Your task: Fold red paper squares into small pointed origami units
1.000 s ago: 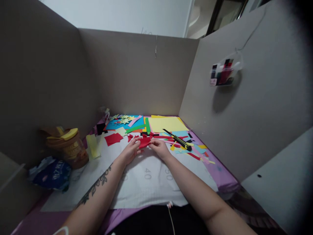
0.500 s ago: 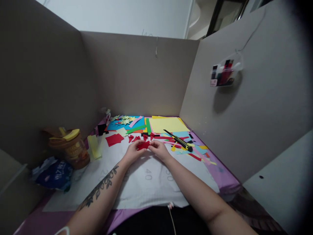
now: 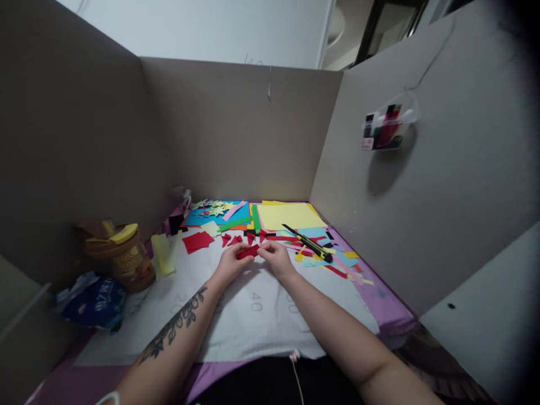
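Note:
A small red paper piece is pinched between my two hands above the white sheet. Its left end is in the closed fingers of my left hand; the fingers of my right hand close on its right end. Just beyond my fingertips lie small red cut shapes in a row. Red squares of paper rest to the left of my left hand. To the right of my right hand is a black and yellow cutter knife with its blade out, lying on paper strips.
A brown jar and a blue packet stand at the left. Yellow strips lie beside the jar. Farther back are a blue sheet with paper stars and a pale yellow sheet. Grey panels enclose the table.
The red paper between my hands now looks narrower and more tilted, like a folded strip. Both hands stay in nearly the same place.

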Motion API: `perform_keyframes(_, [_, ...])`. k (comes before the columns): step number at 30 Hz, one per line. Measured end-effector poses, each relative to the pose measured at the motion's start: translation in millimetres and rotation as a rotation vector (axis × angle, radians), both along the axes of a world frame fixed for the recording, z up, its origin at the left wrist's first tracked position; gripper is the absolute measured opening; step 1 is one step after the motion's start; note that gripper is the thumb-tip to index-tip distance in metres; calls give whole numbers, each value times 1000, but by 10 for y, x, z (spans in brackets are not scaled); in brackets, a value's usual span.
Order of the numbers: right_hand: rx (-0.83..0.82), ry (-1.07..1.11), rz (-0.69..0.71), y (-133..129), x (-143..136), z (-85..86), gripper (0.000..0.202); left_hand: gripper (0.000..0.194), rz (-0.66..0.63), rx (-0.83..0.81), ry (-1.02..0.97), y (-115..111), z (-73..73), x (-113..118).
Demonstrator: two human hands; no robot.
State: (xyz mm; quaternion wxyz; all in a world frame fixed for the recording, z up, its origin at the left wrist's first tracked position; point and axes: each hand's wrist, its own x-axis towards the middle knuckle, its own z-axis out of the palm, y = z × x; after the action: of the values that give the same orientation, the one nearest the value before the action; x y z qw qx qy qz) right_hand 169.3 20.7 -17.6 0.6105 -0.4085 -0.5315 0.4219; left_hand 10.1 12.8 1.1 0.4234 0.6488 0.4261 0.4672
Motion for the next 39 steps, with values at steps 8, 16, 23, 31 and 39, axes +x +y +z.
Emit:
perform_keyframes(8, [15,6,-7,-15,-17,11,11,31,18,2,-5,34,-54,4])
perform_keyframes(16, [18,-4,-6,-11,-16,-3,11,35,12,-25,2,47,-78,1])
perform_keyframes(23, [47,-42,-13,-8,-15,-23,8,34,-7,-33,-5,37,-79,16])
perform_keyframes(31, [100,-99,-25,-22,9,-5,8,19,34,109,41,35,-25,-17])
perform_keyframes(39, [116,-111,-34,-17,18,-11,10,19,112,34,144,20,-11,-29])
